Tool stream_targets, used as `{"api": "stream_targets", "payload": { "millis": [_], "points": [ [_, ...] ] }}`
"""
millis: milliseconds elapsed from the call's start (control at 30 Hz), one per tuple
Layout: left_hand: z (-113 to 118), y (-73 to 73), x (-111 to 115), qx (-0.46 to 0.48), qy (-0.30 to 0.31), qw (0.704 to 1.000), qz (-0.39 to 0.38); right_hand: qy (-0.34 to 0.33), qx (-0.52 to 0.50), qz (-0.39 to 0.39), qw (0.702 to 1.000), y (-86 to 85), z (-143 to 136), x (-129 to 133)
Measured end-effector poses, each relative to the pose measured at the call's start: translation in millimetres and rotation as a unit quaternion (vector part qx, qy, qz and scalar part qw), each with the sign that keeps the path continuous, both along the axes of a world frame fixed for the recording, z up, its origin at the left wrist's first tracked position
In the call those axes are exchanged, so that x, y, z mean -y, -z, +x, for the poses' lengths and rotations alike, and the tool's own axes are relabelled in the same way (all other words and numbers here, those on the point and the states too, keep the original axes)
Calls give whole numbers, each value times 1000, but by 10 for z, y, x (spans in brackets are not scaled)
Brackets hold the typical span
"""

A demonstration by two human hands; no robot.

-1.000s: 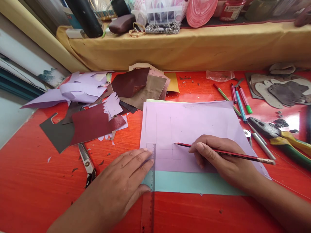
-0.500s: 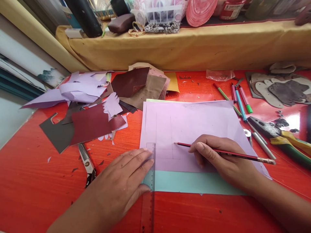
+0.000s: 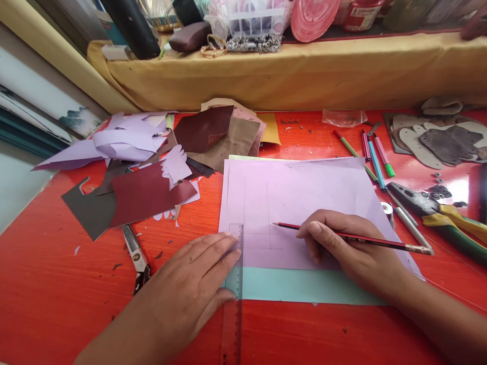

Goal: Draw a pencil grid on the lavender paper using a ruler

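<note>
A purple sheet of paper [image 3: 323, 187] with thin pencil lines lies over a light blue-green sheet [image 3: 297, 286] on the red table. My left hand [image 3: 201, 274] holds a clear ruler [image 3: 231, 329] down, its fingertips on the ruler's upper part at the sheets' left side. The ruler points away from me, left of the drawn lines. In my right hand [image 3: 342, 243] is a dark red pencil [image 3: 376, 242], gripped between thumb and fingers. Its tip is close to the drawn lines; whether it touches the paper I cannot tell.
Leather scraps [image 3: 142, 192], purple paper offcuts [image 3: 129, 137] and scissors [image 3: 135, 253] lie on the left. To the right are several felt-tip pens [image 3: 376, 162], pliers [image 3: 437, 213] and cut leather pieces [image 3: 449, 142]. A cloth-covered ledge [image 3: 266, 71] with jars and boxes runs along the back.
My right hand and the pencil have shifted very slightly. My left hand, the ruler and the sheets stay in place.
</note>
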State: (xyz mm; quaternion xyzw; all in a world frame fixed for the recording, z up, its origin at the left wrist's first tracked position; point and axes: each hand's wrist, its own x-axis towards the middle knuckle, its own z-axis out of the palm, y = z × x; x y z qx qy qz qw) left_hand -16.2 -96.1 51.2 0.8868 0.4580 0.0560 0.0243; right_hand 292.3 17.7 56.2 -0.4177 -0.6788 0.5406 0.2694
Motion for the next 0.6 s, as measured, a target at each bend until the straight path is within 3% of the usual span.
{"api": "stream_targets", "payload": {
  "millis": [367,600],
  "points": [
    [-14,79,72,1,-27,999,-29,21,-44,-19,999,-16,-38,58],
    [6,105,40,37,-36,998,-19,-24,-93,-23,995,-60,-110,136]
  ]
}}
